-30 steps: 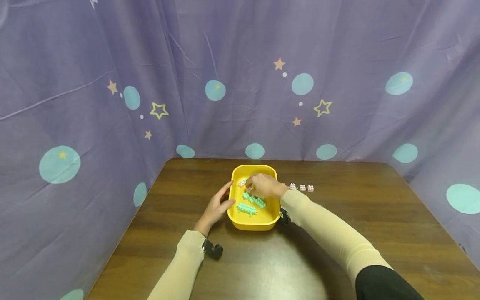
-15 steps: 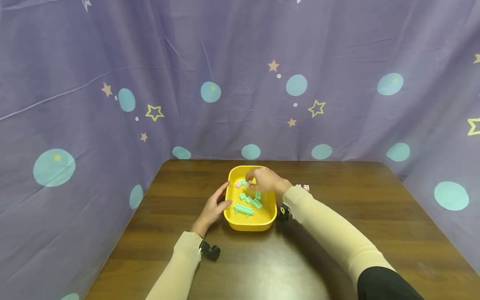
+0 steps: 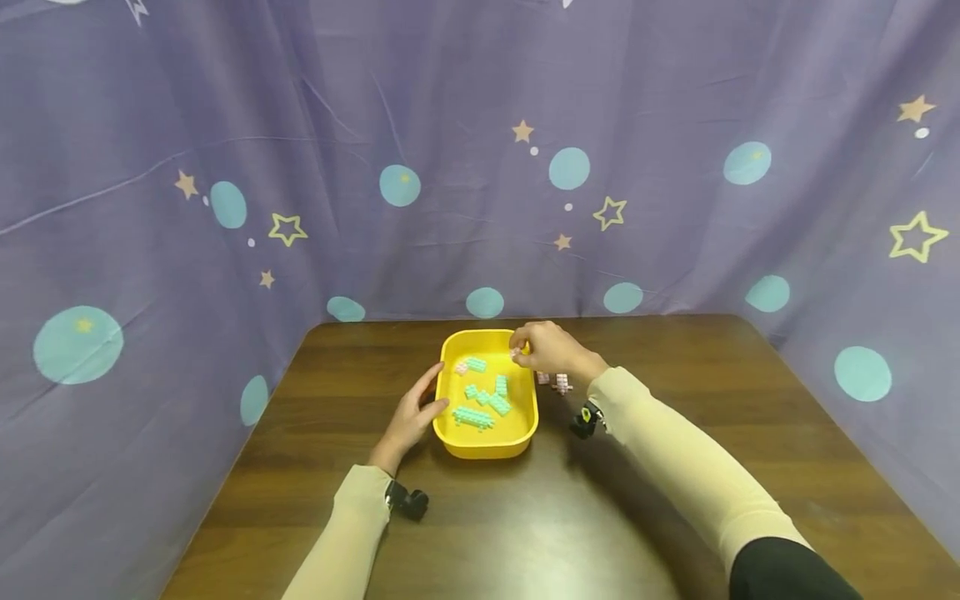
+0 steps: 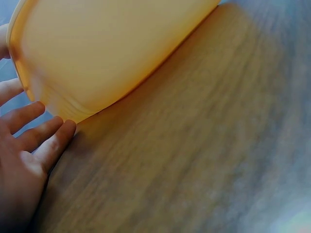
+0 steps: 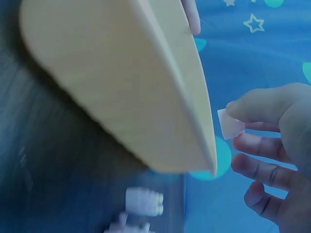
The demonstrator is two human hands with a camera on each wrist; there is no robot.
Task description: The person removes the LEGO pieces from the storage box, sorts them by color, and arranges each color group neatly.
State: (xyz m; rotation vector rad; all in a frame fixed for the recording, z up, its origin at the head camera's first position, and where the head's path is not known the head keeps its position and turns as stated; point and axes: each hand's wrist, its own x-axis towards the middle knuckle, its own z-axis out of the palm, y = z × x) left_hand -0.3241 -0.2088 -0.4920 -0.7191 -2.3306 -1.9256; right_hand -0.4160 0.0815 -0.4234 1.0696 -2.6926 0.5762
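A yellow plastic tub (image 3: pixel 486 451) stands on the table. Against its left wall lies my left hand (image 3: pixel 408 418), fingers spread and fairly straight, with the thumb towards the rim; the left wrist view has these fingertips (image 4: pixel 68 127) touching the outer wall. Over the far right rim, my right hand (image 3: pixel 553 348) pinches a small pale pink building block (image 5: pixel 230 124) between thumb and finger. Inside the tub are several mint green blocks (image 3: pixel 473 417) and a pink block (image 3: pixel 461 367).
Just right of the tub, pink blocks (image 3: pixel 562 383) lie on the wooden table (image 3: pixel 675 400), partly under the right hand and wrist. A purple curtain (image 3: pixel 450 233) with stars hangs behind and along the sides.
My right hand has moved from over the tub's middle to its far right rim, holding the pink block. The left hand stays at the tub. The head view has turned slightly right.
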